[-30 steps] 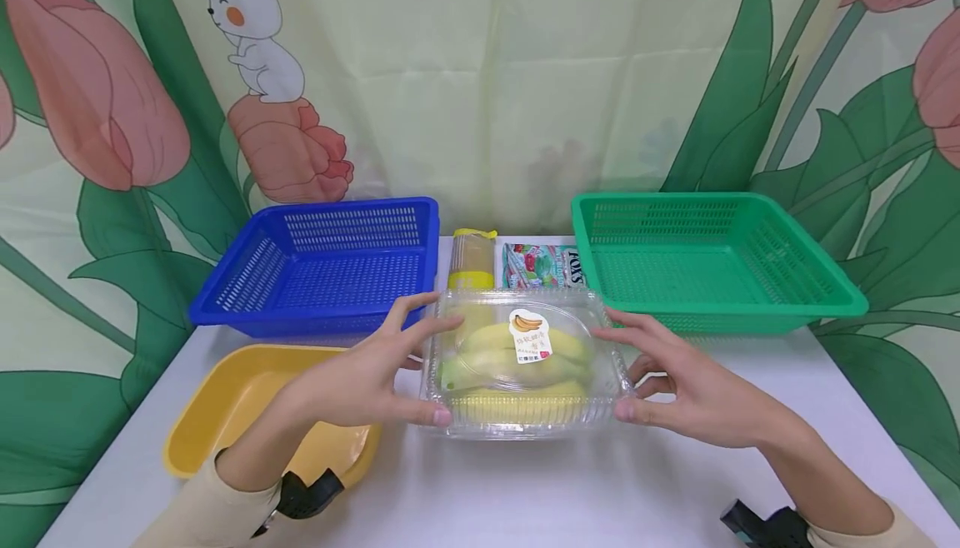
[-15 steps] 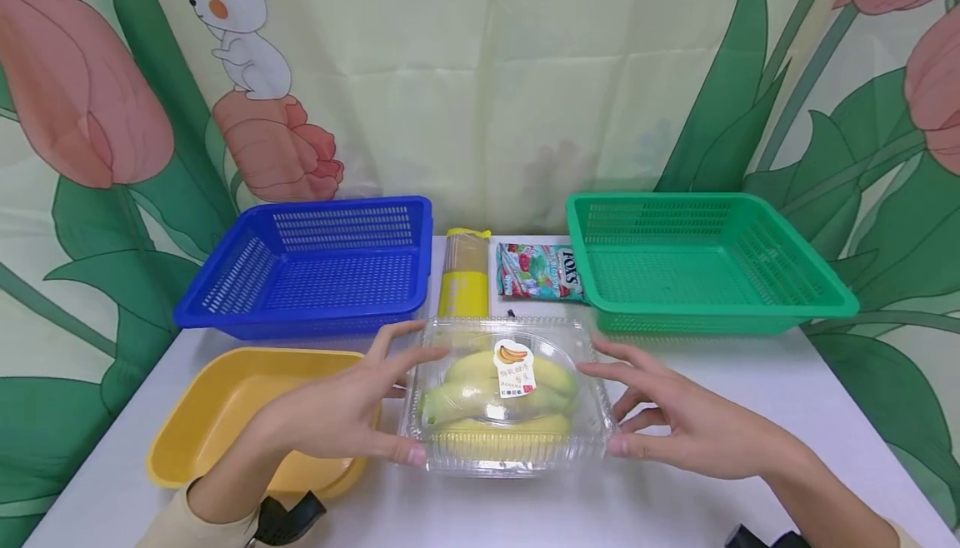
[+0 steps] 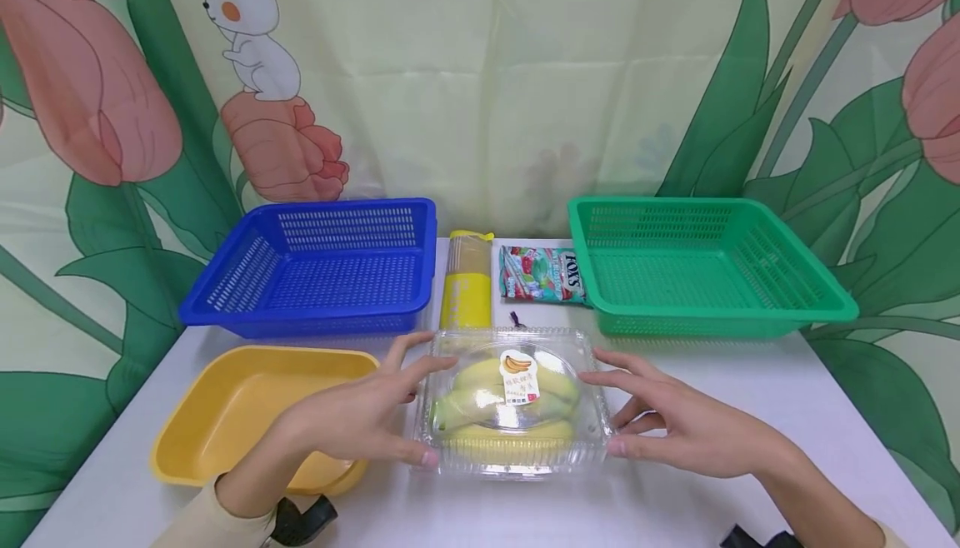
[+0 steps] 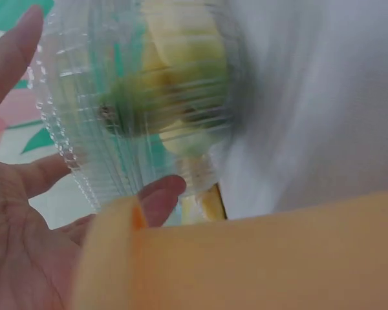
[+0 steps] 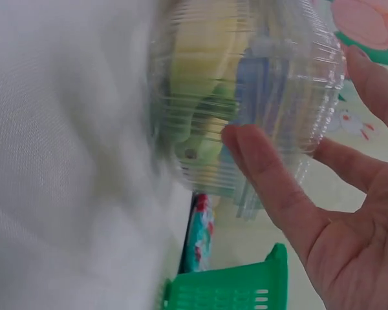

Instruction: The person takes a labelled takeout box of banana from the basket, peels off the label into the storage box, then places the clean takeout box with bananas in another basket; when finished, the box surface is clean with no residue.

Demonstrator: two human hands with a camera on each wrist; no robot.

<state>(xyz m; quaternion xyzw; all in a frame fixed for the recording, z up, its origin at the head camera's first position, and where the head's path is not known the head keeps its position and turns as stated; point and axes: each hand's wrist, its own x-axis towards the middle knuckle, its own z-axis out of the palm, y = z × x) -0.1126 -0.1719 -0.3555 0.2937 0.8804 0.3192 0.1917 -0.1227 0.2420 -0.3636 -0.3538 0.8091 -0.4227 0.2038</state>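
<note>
A clear plastic clamshell box (image 3: 517,460) of bananas (image 3: 480,402) sits low over the white table, front and centre in the head view. A banana sticker (image 3: 518,376) marks its lid. My left hand (image 3: 358,408) holds the box's left side, thumb at the front corner and forefinger over the lid's edge. From the right, my right hand (image 3: 678,415) holds the opposite side in much the same way. In the left wrist view, fingers (image 4: 161,197) lie along the ribbed wall. Fingers (image 5: 265,161) also press the wall in the right wrist view.
Behind stand a blue basket (image 3: 330,323) at left and a green basket (image 3: 720,323) at right. Between them lie a yellow-and-clear packet (image 3: 467,294) and a FOX'S candy bag (image 3: 542,273). A yellow basin (image 3: 187,448) is beside my left forearm.
Both hands have brought the banana box nearer and lower, uncovering more of the yellow packet and candy bag behind it. Over the last half second it has hardly moved.
</note>
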